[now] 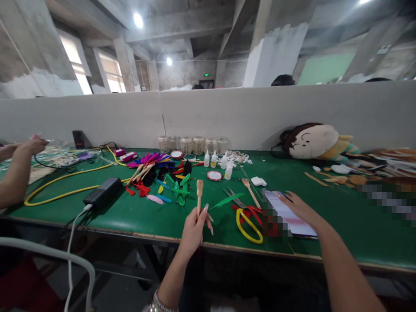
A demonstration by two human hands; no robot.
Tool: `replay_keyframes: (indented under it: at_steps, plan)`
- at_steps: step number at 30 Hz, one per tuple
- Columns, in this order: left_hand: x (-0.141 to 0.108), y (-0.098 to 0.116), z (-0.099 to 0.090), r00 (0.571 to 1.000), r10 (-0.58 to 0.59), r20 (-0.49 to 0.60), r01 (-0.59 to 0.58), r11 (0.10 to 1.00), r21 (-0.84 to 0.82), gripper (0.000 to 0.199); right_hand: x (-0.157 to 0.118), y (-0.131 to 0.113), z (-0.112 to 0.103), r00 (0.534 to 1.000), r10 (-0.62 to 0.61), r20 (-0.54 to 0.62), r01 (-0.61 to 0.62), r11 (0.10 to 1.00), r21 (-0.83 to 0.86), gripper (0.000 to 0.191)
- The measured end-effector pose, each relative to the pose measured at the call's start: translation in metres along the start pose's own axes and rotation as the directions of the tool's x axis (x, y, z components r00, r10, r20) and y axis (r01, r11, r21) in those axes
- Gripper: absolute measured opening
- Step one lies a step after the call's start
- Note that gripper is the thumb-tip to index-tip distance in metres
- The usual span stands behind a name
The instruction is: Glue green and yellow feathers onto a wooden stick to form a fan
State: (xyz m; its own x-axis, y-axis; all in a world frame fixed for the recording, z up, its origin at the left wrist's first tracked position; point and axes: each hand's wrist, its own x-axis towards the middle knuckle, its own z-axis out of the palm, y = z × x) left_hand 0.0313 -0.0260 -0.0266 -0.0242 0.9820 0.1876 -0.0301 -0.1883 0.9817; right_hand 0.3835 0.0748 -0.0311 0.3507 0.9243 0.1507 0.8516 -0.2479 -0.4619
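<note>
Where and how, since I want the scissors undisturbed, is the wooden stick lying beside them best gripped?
Probably at mid-length, pinched across from above: the wooden stick lies flat, slim between its wider head and the near end, which sits close to the scissors.

I can see the left hand (pixel 192 229) has long, tapered, glossy nails. Low on that forearm, near me, a silvery bracelet (pixel 159 304) with a beaded look circles the wrist, cropped at the edge of my feed. The right hand (pixel 300 209) extends from a bare, slender forearm.
</note>
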Motion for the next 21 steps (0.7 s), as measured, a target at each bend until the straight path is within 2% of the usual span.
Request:
replay_keyframes:
  at_steps: [2,4,8,11,14,18,20,21]
  plan:
    - [0.000,0.000,0.000,1.000,-0.025,0.007,0.025,1.000,-0.012,0.039,-0.006,0.001,-0.006,0.990,0.003,0.143,-0.019,0.994,0.109,0.071]
    - [-0.001,0.000,0.000,0.999,-0.045,0.013,0.045,0.999,-0.002,0.041,-0.014,0.000,-0.013,0.974,-0.008,0.226,-0.035,0.982,0.185,0.072]
    - [-0.001,-0.002,-0.001,0.998,-0.061,0.002,0.061,0.998,-0.024,0.043,-0.029,-0.001,-0.025,0.958,-0.052,0.283,0.001,0.984,0.179,0.071]
    - [-0.001,-0.003,-0.001,0.997,-0.075,-0.002,0.075,0.996,-0.045,0.042,-0.033,0.000,-0.028,0.949,-0.079,0.305,0.030,0.986,0.162,0.077]
    - [-0.001,-0.001,-0.001,0.999,-0.046,-0.006,0.046,0.999,-0.019,0.042,-0.031,-0.001,-0.026,0.962,-0.078,0.262,0.037,0.987,0.158,0.077]
    - [-0.001,0.000,0.000,0.999,-0.021,0.028,0.022,0.999,-0.043,0.038,-0.029,-0.019,-0.028,0.989,-0.010,0.149,-0.017,0.983,0.184,0.059]
    - [-0.001,-0.001,0.000,0.999,-0.023,0.035,0.025,0.998,-0.061,0.037,-0.035,-0.037,-0.032,0.999,-0.048,0.017,0.044,0.982,0.186,0.055]
    - [0.000,-0.002,0.000,0.999,-0.023,0.034,0.025,0.997,-0.067,0.037,-0.040,-0.047,-0.034,0.990,-0.139,-0.039,0.144,0.970,0.198,0.053]
